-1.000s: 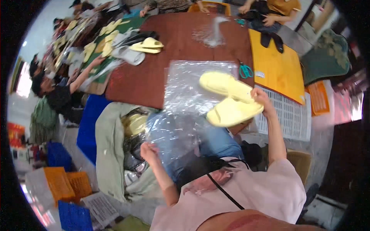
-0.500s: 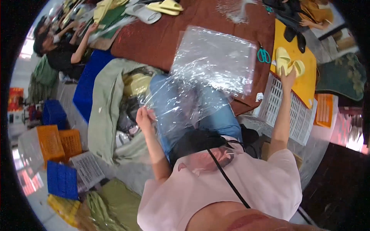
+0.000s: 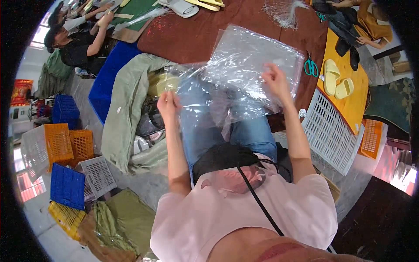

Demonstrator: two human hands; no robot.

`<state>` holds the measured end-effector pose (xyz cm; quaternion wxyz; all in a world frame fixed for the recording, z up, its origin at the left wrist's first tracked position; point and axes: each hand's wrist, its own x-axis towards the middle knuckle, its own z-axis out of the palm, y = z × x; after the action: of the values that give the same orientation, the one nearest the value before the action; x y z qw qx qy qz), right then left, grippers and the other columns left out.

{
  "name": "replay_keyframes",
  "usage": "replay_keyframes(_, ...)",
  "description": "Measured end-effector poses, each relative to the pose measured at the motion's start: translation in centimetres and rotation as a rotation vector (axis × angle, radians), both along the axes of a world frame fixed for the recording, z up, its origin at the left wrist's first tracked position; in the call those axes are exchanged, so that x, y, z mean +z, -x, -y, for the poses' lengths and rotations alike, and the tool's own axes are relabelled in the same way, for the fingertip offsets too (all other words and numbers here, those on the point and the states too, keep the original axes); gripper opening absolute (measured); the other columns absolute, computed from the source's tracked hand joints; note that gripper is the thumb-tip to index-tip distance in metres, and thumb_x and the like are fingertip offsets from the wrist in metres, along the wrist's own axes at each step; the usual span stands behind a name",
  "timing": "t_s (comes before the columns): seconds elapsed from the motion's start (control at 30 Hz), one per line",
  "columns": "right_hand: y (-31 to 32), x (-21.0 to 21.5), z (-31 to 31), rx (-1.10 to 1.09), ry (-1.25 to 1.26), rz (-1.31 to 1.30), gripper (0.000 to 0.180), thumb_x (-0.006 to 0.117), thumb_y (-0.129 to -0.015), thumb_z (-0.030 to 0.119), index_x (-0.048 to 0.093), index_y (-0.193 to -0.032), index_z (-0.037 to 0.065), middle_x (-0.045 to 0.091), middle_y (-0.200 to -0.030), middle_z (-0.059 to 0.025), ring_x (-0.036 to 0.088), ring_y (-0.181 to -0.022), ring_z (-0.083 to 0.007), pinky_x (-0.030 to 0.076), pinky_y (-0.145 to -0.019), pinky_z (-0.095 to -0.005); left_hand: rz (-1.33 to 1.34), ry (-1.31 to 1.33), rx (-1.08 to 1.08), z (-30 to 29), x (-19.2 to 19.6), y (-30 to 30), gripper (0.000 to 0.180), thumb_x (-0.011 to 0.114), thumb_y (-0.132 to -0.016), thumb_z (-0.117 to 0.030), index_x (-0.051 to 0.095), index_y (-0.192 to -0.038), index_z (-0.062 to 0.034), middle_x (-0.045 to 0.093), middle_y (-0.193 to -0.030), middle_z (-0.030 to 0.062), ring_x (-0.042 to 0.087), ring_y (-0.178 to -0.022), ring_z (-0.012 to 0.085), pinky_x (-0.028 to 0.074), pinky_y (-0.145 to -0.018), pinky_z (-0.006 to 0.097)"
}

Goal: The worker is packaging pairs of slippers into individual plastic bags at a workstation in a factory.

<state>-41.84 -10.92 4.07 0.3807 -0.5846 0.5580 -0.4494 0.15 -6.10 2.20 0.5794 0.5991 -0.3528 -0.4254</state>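
My left hand [image 3: 168,104] is closed on the edge of a clear plastic bag [image 3: 196,98], which spreads over my lap. Above the right part of a stack of clear plastic bags [image 3: 248,54] hovers my right hand [image 3: 276,81], its fingers loosely bent and apart, with nothing seen in them. The stack lies on the brown cloth-covered table in front of me. To the right, a pair of pale yellow slippers [image 3: 331,76] rests on a yellow board [image 3: 347,102]. Teal-handled scissors [image 3: 310,67] lie between the stack and the board.
A sack [image 3: 118,118] with slippers inside stands open at my left, by a blue crate [image 3: 111,83]. A white crate [image 3: 331,131] is at my right. Black slippers [image 3: 354,56] lie on the board's far part. Co-workers sit at the far left and far right.
My right hand has let go of the yellow slippers on the board and moved left over the bag stack. My left hand has risen slightly, still holding the plastic bag.
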Motion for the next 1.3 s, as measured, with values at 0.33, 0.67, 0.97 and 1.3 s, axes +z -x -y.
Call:
replay_keyframes(0.33,10.9,-0.1,2.4,-0.384,0.058,-0.579,0.081,0.08,-0.077,0.017,0.04,-0.144,-0.004,0.063,-0.119,-0.022,0.063,-0.105,-0.0309,0.05,-0.091,-0.0392,0.933,0.15,-0.175,18.6,1.8,14.0,0.043,0.065,-0.093,-0.028,0.055,-0.127,-0.0021,0.066,-0.107,0.0195,0.065,-0.098,0.0366,0.052,-0.081,0.043)
replay_keyframes(0.67,11.6,1.3,8.6,-0.383,-0.195,-0.52,0.078,0.035,-0.1,0.063,0.069,-0.095,-0.007,0.07,-0.086,-0.0246,0.068,-0.08,-0.0397,0.053,-0.077,-0.046,1.55,0.556,-0.527,23.4,0.6,21.5,0.053,0.047,-0.101,-0.037,0.047,-0.145,-0.0075,0.043,-0.154,0.0088,0.027,-0.149,0.0325,0.017,-0.119,0.06)
replay_keyframes(0.97,13.7,-2.1,10.7,-0.368,-0.16,0.339,0.021,0.056,-0.095,0.015,0.068,-0.091,-0.001,0.073,-0.081,-0.0105,0.069,-0.066,-0.0175,0.053,-0.059,-0.0277,1.485,0.132,-0.722,24.2,-2.5,24.1,0.069,0.026,-0.102,-0.059,0.036,-0.154,-0.0136,0.026,-0.164,0.0026,0.018,-0.152,0.0341,0.0,-0.117,0.068)
replay_keyframes(1.3,13.6,-0.4,0.4,-0.255,-0.255,0.249,0.047,0.052,-0.103,0.042,0.053,-0.132,0.004,0.07,-0.101,-0.0079,0.066,-0.081,-0.0129,0.051,-0.068,-0.0236,1.064,0.46,-0.174,16.8,1.3,18.4,0.029,0.059,-0.096,-0.024,0.062,-0.109,0.0012,0.063,-0.108,0.0215,0.055,-0.107,0.0422,0.043,-0.092,0.049)
